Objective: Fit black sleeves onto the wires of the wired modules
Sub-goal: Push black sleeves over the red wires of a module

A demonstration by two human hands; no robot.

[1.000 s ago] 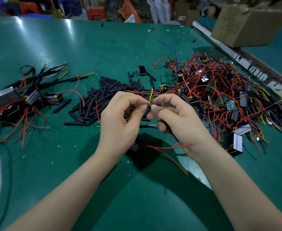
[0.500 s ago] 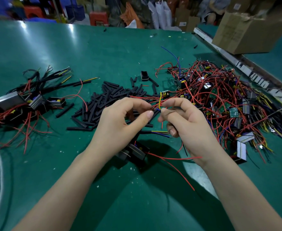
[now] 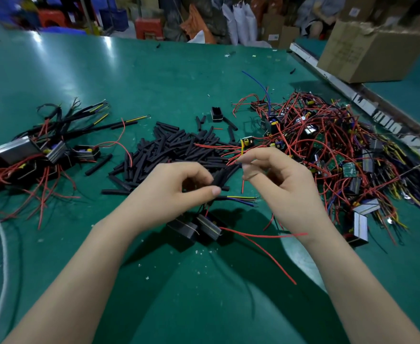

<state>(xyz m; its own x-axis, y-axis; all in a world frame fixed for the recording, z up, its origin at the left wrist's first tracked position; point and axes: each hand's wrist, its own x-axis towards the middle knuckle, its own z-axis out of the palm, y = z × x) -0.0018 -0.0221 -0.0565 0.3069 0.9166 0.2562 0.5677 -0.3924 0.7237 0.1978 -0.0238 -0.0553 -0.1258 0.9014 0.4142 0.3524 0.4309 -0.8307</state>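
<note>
While the left hand (image 3: 174,192) pinches a black sleeve (image 3: 220,178), the right hand (image 3: 282,184) just beside it pinches thin wires (image 3: 241,151).

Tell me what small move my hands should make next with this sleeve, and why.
Probably bring the right hand, pinching the thin wire ends, back toward the short black rubber sleeve held in the left hand and thread them in, because the two are apart.

Light falls from above and behind me, leaving white glare streaks on the far-left green table (image 3: 84,70). My arms throw soft dark shadows near me. The far background is blurred, and the table edges bow from wide-angle distortion.
</note>
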